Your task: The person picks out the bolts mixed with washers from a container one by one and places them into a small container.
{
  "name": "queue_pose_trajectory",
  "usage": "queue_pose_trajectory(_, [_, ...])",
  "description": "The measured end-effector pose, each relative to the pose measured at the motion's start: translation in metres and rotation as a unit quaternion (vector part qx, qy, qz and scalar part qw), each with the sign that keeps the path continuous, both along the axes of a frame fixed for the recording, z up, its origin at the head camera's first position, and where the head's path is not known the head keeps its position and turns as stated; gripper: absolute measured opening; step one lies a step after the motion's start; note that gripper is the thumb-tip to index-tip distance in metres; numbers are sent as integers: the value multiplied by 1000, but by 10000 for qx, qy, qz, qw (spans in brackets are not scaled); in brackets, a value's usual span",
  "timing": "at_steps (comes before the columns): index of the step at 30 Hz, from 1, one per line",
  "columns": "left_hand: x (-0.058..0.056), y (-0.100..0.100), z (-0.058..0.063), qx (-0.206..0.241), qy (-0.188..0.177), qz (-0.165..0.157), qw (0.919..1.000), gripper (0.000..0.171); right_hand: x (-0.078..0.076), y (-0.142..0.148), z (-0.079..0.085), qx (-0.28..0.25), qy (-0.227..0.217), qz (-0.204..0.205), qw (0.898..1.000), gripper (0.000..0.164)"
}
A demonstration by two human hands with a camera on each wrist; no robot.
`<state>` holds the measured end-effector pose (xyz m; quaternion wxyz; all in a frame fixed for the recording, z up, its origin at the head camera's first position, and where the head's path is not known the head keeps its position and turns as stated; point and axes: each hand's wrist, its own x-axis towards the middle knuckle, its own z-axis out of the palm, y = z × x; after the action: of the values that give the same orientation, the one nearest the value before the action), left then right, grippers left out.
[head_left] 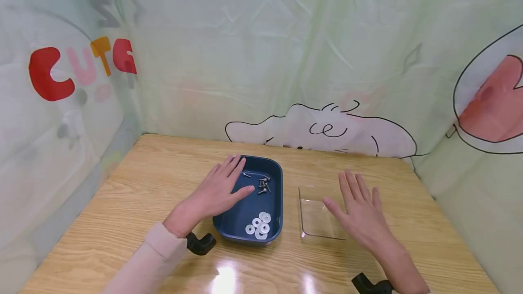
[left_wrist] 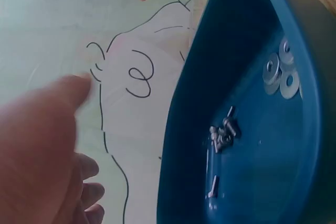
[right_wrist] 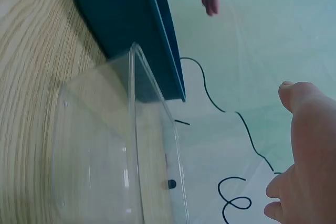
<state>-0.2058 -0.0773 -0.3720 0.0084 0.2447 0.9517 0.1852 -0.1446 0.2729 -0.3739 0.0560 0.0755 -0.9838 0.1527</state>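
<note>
A dark blue tray (head_left: 279,203) stands on the table, with a small cluster of screws (head_left: 263,185) towards its far end and several flat metal washers (head_left: 261,228) at its near end. My left hand (head_left: 222,188) is held over the tray's left side, fingers straight and thumb spread, holding nothing. To the right of the tray sits a clear plastic box (head_left: 320,221), which looks empty in the right wrist view. My right hand (head_left: 359,210) hovers by the box's right side with its fingers extended and nothing in it. Part of the box is hidden behind that hand.
The wooden table (head_left: 135,185) runs back to a pale printed curtain (head_left: 229,58), which also hangs along both sides. A black wrist camera (head_left: 201,243) sits on the left wrist and another wrist camera (head_left: 371,285) on the right.
</note>
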Motion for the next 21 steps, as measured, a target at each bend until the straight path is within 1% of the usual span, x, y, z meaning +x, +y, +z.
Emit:
queue_pose_trajectory(5, [-3, 7, 0, 66, -99, -84, 9999, 86, 1, -7, 1, 39, -4, 60, 10000, 85])
queue_pose_trajectory(8, [-4, 12, -1, 119, -132, -88, 9998, 85, 2, -12, 1, 35, 0, 88, 10000, 86])
queue_pose_trajectory(11, [-7, 16, -3, 272, -171, -55, 9995, 81, 4, -18, 0, -18, -4, 111, 9999, 87])
queue_pose_trajectory(16, [-12, 23, -6, 594, -173, 141, 9980, 70, 4, -30, -3, -92, -62, 167, 9998, 89])
queue_pose_trajectory(19, [-14, 27, -7, 757, -254, 242, 9965, 60, 4, -38, -7, -47, -25, 180, 9998, 88])
queue_pose_trajectory(21, [-16, 29, -8, 839, -368, 256, 9955, 53, 4, -43, -9, -18, 0, 184, 9998, 88])
